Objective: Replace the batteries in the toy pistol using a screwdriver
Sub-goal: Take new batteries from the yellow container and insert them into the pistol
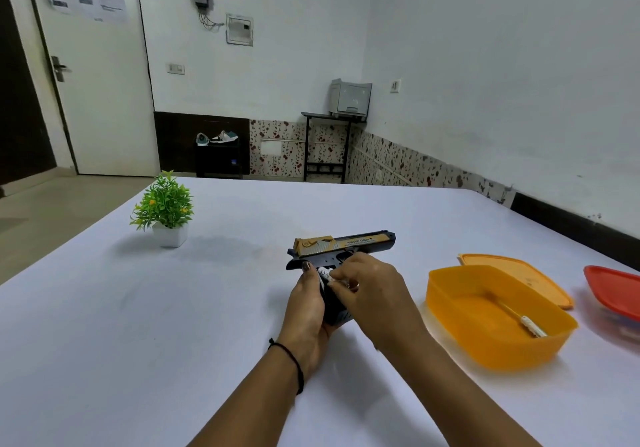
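left hand [304, 311] is gripping the pistol [346, 244] by its handle, barrel pointing right; right hand [369, 289] is pinching a white piece [327, 273] there.

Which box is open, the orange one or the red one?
The orange box. Its lid lies behind it, and you can see a screwdriver inside. The red box at the right edge is covered.

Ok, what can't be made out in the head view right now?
Head view:
toy pistol grip compartment: hidden by left hand and right hand.
white item pinched by the right hand: too small to identify.
tool in orange tub: blurred.
red container: cut by right edge.
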